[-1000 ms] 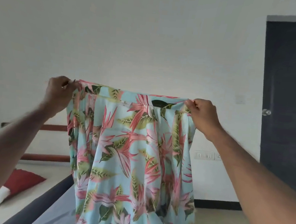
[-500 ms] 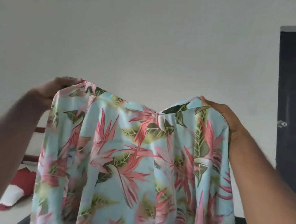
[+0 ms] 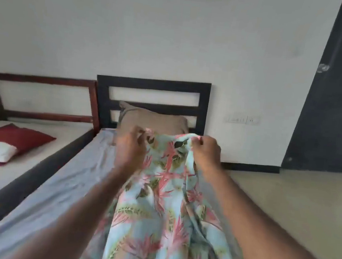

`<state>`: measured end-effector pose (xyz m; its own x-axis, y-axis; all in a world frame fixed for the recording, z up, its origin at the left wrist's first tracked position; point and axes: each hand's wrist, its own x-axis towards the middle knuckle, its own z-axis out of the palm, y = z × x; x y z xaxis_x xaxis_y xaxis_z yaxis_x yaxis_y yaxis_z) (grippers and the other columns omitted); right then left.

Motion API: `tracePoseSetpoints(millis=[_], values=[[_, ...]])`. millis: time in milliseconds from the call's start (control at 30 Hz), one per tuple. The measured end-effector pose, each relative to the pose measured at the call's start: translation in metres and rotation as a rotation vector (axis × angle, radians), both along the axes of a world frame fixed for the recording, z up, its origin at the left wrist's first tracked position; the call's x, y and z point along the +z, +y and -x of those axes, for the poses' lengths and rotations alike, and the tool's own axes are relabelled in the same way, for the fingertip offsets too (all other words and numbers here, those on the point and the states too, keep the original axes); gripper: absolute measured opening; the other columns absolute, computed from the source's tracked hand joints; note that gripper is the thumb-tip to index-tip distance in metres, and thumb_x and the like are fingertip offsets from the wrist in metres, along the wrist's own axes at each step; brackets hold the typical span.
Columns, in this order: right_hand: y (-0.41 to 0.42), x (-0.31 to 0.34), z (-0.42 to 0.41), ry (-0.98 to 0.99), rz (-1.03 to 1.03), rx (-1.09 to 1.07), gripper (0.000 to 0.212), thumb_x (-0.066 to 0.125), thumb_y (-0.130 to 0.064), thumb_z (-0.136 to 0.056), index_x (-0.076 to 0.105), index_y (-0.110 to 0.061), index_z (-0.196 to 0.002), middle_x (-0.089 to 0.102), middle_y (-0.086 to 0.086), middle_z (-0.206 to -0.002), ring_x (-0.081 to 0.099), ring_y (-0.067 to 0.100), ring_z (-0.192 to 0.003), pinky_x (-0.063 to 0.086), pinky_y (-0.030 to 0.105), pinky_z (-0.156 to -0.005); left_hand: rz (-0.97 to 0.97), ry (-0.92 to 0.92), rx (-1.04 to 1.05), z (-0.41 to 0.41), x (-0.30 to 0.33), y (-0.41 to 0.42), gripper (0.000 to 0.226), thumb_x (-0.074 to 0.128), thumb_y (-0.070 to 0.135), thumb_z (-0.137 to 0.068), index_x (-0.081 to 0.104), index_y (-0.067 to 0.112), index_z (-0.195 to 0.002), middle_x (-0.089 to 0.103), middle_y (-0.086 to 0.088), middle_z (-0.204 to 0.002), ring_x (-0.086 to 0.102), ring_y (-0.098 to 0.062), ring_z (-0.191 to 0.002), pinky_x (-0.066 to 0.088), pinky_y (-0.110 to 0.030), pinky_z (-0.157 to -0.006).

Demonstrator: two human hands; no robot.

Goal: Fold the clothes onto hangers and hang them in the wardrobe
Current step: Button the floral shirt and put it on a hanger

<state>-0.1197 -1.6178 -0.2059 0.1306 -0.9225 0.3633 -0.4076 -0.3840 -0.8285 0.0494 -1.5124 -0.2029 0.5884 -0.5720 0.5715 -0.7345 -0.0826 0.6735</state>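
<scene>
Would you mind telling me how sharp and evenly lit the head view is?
Head view: the left hand is smeared by motion blur, the right hand and floral garment softer too; light is flat and even, without glare; the door edge bows from wide-angle distortion.

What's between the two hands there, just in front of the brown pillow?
In the head view, the bunched top edge of the floral garment spans between the left hand and the right hand; both pinch it.
</scene>
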Motion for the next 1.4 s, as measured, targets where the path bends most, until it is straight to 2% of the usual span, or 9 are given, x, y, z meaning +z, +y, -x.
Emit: tracePoseSetpoints(millis=[100, 233, 333, 533, 700, 800, 1000, 1267, 1400], values=[[0.018, -0.121, -0.003, 0.091, -0.393, 0.173, 0.017, 0.067, -0.028, -0.079, 0.067, -0.012, -0.075, 0.069, 0.010, -0.075, 0.069, 0.031, -0.075, 0.058, 0.043, -0.064, -0.151, 0.199, -0.168, 0.065, -0.135, 0.003, 0.023, 0.053, 0.012, -0.091, 0.069, 0.010, -0.107, 0.073, -0.017, -0.087, 0.067, -0.038, -0.083, 0.047, -0.040, -0.070], [0.041, -0.247, 0.037, 0.088, -0.600, 0.217, 0.021, 0.067, -0.028, -0.070, 0.076, -0.015, -0.084, 0.076, 0.008, -0.081, 0.075, 0.029, -0.082, 0.061, 0.051, -0.074, -0.178, 0.581, -0.231, 0.127, -0.246, 0.029, 0.014, 0.059, 0.010, -0.091, 0.068, 0.019, -0.097, 0.074, -0.006, -0.084, 0.069, -0.030, -0.079, 0.050, -0.037, -0.069], [0.074, -0.261, 0.071, 0.045, -0.630, 0.201, 0.015, 0.073, -0.012, -0.082, 0.078, -0.024, -0.074, 0.075, -0.002, -0.072, 0.072, 0.018, -0.071, 0.063, 0.044, -0.069, -0.027, 0.886, -0.196, 0.155, -0.266, 0.046, 0.013, 0.065, 0.010, -0.094, 0.069, 0.021, -0.099, 0.076, -0.001, -0.087, 0.073, -0.015, -0.085, 0.060, -0.035, -0.077], [0.094, -0.257, 0.110, -0.148, -0.647, 0.228, 0.005, 0.076, -0.015, -0.091, 0.078, -0.013, -0.087, 0.077, 0.003, -0.076, 0.073, 0.017, -0.069, 0.058, 0.037, -0.065, -0.004, 0.971, -0.112, 0.182, -0.266, 0.046, 0.019, 0.077, 0.001, -0.085, 0.069, 0.012, -0.098, 0.077, -0.006, -0.087, 0.076, -0.019, -0.085, 0.059, -0.023, -0.073], [0.087, -0.250, 0.126, -0.454, -0.897, 0.318, 0.010, 0.068, 0.000, -0.093, 0.074, 0.001, -0.101, 0.076, 0.019, -0.085, 0.074, 0.026, -0.072, 0.062, 0.034, -0.068, -0.010, 0.903, -0.161, 0.191, -0.255, 0.047, 0.006, 0.076, -0.001, -0.085, 0.076, 0.005, -0.085, 0.076, -0.010, -0.077, 0.071, -0.018, -0.069, 0.056, -0.027, -0.066], [0.082, -0.249, 0.132, -0.478, -0.907, 0.394, 0.011, 0.065, 0.003, -0.094, 0.074, 0.002, -0.102, 0.076, 0.022, -0.089, 0.074, 0.028, -0.077, 0.061, 0.032, -0.072, -0.106, 0.772, -0.183, 0.193, -0.249, 0.046, 0.021, 0.074, -0.001, -0.087, 0.077, 0.020, -0.085, 0.078, 0.002, -0.078, 0.073, -0.010, -0.074, 0.055, -0.020, -0.070], [0.076, -0.260, 0.135, -0.179, -0.502, 0.409, 0.008, 0.077, -0.022, -0.089, 0.074, -0.014, -0.087, 0.076, 0.001, -0.076, 0.075, 0.022, -0.071, 0.060, 0.053, -0.073, -0.056, 0.623, 0.084, 0.195, -0.241, 0.036, 0.010, 0.075, 0.001, -0.086, 0.078, 0.010, -0.086, 0.076, 0.004, -0.078, 0.071, -0.005, -0.075, 0.049, -0.011, -0.068], [0.079, -0.258, 0.139, -0.199, -0.353, 0.274, 0.012, 0.074, -0.022, -0.091, 0.070, -0.016, -0.081, 0.072, -0.008, -0.068, 0.070, 0.011, -0.061, 0.057, 0.034, -0.059, -0.152, 0.423, 0.059, 0.223, -0.240, 0.026, 0.015, 0.070, 0.001, -0.088, 0.070, 0.015, -0.082, 0.070, 0.008, -0.074, 0.064, 0.002, -0.075, 0.043, -0.009, -0.067], [0.078, -0.260, 0.139, -0.173, -0.339, 0.274, 0.013, 0.072, -0.022, -0.092, 0.069, -0.015, -0.081, 0.070, -0.009, -0.066, 0.068, 0.009, -0.060, 0.054, 0.031, -0.057, -0.191, 0.393, -0.001, 0.218, -0.245, 0.027, 0.007, 0.064, 0.019, -0.088, 0.068, 0.015, -0.085, 0.069, 0.006, -0.081, 0.062, -0.002, -0.080, 0.051, -0.032, -0.069]])
